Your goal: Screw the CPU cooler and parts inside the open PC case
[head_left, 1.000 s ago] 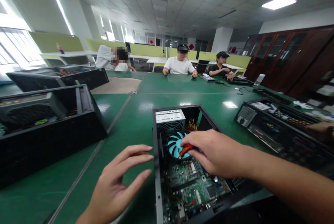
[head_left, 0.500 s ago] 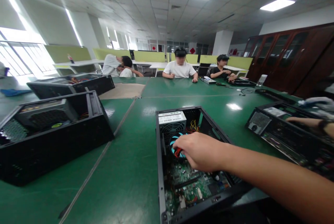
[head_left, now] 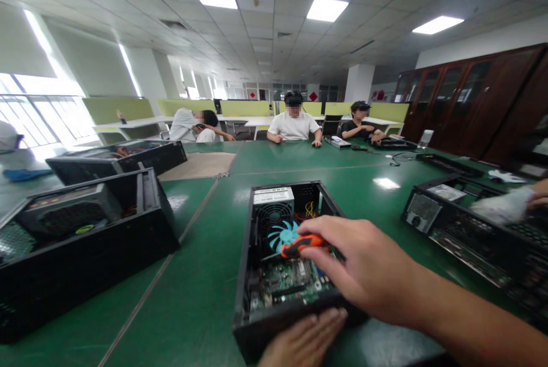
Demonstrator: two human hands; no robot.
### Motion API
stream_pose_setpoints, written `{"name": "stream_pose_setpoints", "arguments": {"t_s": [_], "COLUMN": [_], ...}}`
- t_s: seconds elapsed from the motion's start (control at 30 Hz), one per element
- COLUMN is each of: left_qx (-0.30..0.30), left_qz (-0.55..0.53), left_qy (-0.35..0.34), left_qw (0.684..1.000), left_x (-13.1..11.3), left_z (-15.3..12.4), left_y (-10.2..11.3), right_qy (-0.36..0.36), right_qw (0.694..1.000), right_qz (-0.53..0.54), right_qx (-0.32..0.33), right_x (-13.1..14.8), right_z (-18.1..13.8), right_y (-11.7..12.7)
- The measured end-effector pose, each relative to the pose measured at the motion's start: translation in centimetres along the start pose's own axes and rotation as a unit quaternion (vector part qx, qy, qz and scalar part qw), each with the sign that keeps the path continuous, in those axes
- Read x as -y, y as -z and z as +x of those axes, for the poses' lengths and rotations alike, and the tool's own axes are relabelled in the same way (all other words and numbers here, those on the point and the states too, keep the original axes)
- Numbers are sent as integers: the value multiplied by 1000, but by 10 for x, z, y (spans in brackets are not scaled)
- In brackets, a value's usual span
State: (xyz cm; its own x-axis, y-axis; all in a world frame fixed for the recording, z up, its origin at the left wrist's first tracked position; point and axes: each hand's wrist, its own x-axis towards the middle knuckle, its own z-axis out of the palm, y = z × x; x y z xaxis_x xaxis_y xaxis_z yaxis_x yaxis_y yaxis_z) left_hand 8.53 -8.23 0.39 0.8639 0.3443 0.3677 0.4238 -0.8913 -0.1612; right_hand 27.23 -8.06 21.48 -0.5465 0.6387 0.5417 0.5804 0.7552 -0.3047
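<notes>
My right hand (head_left: 355, 258) is closed around an orange and black screwdriver (head_left: 299, 245), held over an open black computer case (head_left: 242, 275). A thin shaft seems to point left from the handle. Just behind the screwdriver is a fan with light blue blades (head_left: 282, 234). Below it lies a green circuit board (head_left: 278, 281), partly hidden by my right hand. At the bottom of the view my left hand (head_left: 303, 341) lies flat against the near side of the case, fingers stretched out.
Two more opened cases stand at left, the nearer black case (head_left: 94, 264) close by. Another open case (head_left: 454, 236) is at right, with a person's gloved hand (head_left: 503, 207) over it. Several people sit across the green table (head_left: 205, 275). A brown sheet (head_left: 197, 166) lies behind.
My right hand has moved back from the fan, showing more of the screwdriver. My left hand has come into view at the near side of the case, which sits slightly further left.
</notes>
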Motion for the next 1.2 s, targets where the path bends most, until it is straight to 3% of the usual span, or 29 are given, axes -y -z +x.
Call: {"name": "stream_pose_setpoints", "arguments": {"t_s": [0.1, 0.17, 0.23, 0.3, 0.37, 0.4, 0.5, 0.57, 0.63, 0.67, 0.73, 0.8, 0.87, 0.93, 1.03, 1.13, 1.2], "left_qx": [62, 66, 78, 89, 93, 91, 77, 59, 28, 10, -24, -56, -110, -164, -168, -118, -93], "left_qz": [-20, -6, 5, 15, 20, 21, 9, -6, -22, -29, -42, -51, -68, -89, -107, -112, -106], "left_qy": [207, 271, 324, 360, 381, 386, 406, 427, 449, 458, 471, 477, 461, 415, 327, 267, 227], "left_qw": [976, 960, 943, 929, 920, 918, 911, 902, 893, 889, 881, 876, 878, 891, 924, 950, 964], "left_x": [92, 143, 172, 179, 172, 167, 159, 161, 165, 166, 166, 165, 162, 159, 156, 162, 170], "left_z": [50, 90, 121, 132, 123, 112, 66, 31, -2, -16, -39, -50, -47, -31, 9, 59, 92], "left_y": [7, 13, 14, 13, 13, 14, 22, 29, 34, 34, 34, 34, 39, 51, 75, 92, 92], "right_qy": [-38, -53, -61, -82, -145, -190, -303, -318, -309, -296, -254, -203, -193, -185, -185, -205, -222], "right_qw": [994, 991, 989, 985, 968, 944, 824, 749, 709, 719, 784, 850, 864, 878, 888, 899, 905], "right_qz": [54, 59, 58, 88, 188, 261, 474, 575, 630, 627, 567, 486, 464, 432, 381, 331, 306], "right_qx": [-87, -106, -124, -120, -83, -65, -70, -81, -63, -39, 10, 28, -25, -93, -177, -201, -195], "right_x": [4, 6, 7, 2, -8, -15, -35, -41, -42, -42, -50, -74, -113, -159, -212, -232, -233], "right_z": [-31, -52, -74, -98, -121, -132, -154, -157, -152, -147, -134, -120, -105, -93, -84, -91, -101], "right_y": [27, 32, 31, 25, 11, -1, -59, -102, -130, -133, -114, -69, -20, 14, 23, 17, 23]}}
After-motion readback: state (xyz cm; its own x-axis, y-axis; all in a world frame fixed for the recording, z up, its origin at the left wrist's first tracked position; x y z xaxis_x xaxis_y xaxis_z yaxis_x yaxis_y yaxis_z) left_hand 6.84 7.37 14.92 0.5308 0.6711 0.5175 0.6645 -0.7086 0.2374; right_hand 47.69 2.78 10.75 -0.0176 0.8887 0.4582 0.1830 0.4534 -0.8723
